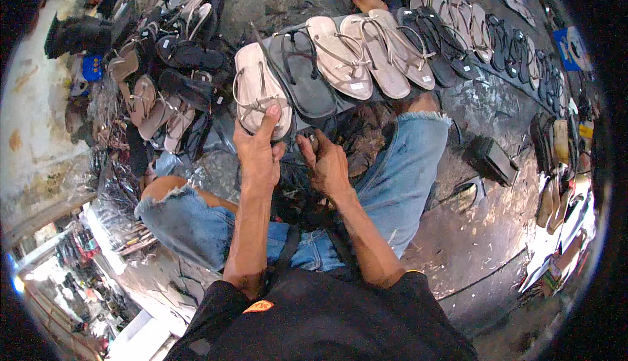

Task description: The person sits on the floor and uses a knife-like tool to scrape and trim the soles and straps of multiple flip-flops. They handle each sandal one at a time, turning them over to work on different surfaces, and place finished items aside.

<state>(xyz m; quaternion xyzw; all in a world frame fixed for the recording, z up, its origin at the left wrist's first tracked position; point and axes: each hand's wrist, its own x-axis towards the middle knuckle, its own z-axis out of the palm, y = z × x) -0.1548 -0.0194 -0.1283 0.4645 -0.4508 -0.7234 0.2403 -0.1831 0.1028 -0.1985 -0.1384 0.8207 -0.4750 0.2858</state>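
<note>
My left hand grips the heel end of a beige strappy sandal, thumb pressed on its insole. Just right of it is my right hand, its fingers curled and pinched together near a small dark object that I cannot make out. A black sandal lies beyond my right hand, beside the gripped one. Farther right, several beige sandals rest in a row with a dark pair at the end.
Loose sandals are heaped at the left. Another line of sandals runs along the far right. A dark block-like object sits on the floor right of my knee. Papers and scraps lie at the right edge.
</note>
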